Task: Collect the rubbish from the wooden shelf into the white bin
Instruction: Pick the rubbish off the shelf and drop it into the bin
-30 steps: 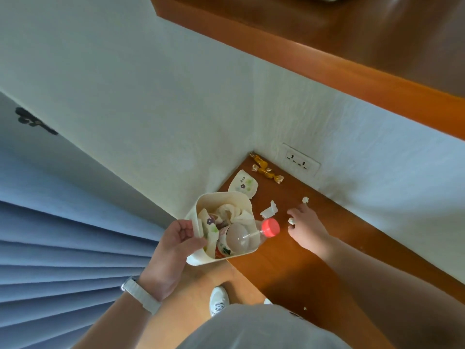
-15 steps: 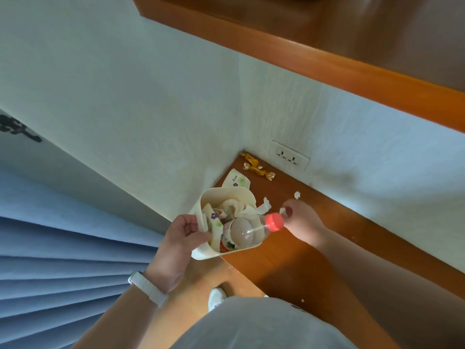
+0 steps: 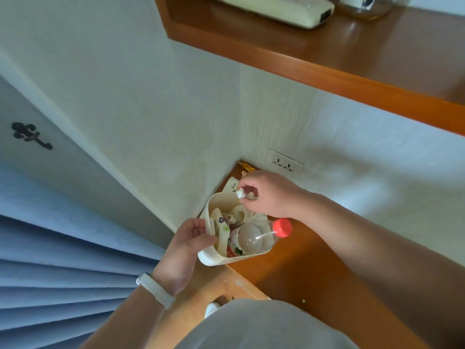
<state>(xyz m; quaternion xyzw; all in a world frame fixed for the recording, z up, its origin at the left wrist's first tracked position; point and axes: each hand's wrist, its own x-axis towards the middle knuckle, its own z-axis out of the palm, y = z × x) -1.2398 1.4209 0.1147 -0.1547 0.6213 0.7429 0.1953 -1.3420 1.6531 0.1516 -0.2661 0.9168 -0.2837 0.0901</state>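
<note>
My left hand (image 3: 185, 245) grips the near-left rim of the white bin (image 3: 214, 258), held at the edge of the wooden shelf (image 3: 297, 268). The bin holds wrappers, crumpled paper and a clear plastic bottle (image 3: 249, 240) whose red cap (image 3: 282, 227) sticks out over the right rim. My right hand (image 3: 266, 192) hovers over the bin's far rim, fingers pinched on small white paper scraps (image 3: 240, 193). A white printed wrapper (image 3: 232, 185) lies on the shelf behind the bin, partly hidden. Gold sweet wrappers (image 3: 245, 168) lie in the shelf's far corner.
A wall socket (image 3: 285, 162) sits just above the shelf near the corner. An upper wooden shelf (image 3: 327, 69) overhangs with a cream device (image 3: 276, 7) on it. Blue curtain folds (image 3: 63, 260) hang at left. A white shoe (image 3: 211, 308) shows below.
My right hand picked up white scraps from the shelf and rose left to above the bin's far rim. The left hand kept its hold on the bin.
</note>
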